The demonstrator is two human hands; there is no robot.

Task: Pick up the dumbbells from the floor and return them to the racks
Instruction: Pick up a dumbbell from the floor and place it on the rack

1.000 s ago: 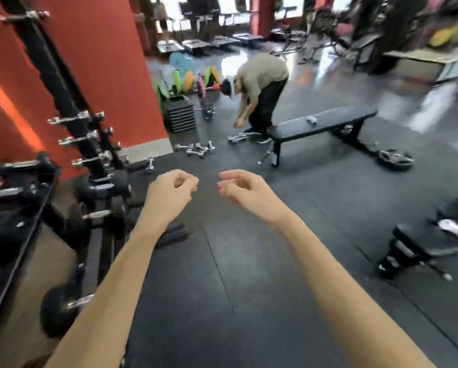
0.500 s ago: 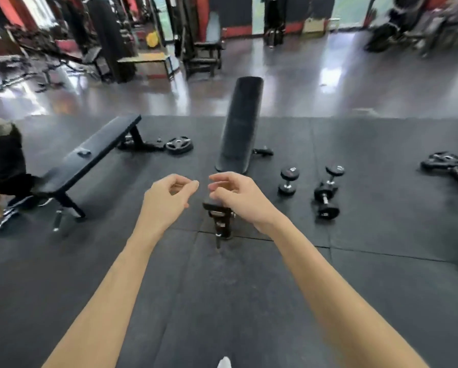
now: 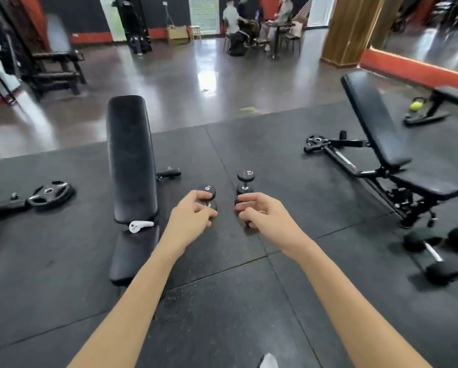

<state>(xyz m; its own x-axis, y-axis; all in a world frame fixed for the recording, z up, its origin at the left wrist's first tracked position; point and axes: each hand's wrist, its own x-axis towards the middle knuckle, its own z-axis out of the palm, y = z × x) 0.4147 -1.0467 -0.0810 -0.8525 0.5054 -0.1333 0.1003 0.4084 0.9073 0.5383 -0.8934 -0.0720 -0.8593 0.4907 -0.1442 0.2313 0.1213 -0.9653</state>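
Two small black dumbbells lie on the rubber floor ahead. One has an end cap marked 10 (image 3: pixel 208 190); the other is marked 7.5 (image 3: pixel 245 179). My left hand (image 3: pixel 192 217) hangs in front of the 10 dumbbell and partly hides it, fingers loosely curled and holding nothing. My right hand (image 3: pixel 263 215) hovers the same way before the 7.5 dumbbell, covering its near end. Two bigger dumbbells (image 3: pixel 434 254) with chrome handles lie at the right. No rack is in view.
A flat black bench (image 3: pixel 129 155) stands just left of the small dumbbells, with a white object (image 3: pixel 140 226) on it. An incline bench (image 3: pixel 376 128) stands at the right. A weight plate (image 3: pixel 51 194) lies at the left. People sit at the back (image 3: pixel 249 25).
The view has swung away from the rack and the bending person, over to the benches. The small dumbbells have come closer, right under my outstretched hands.
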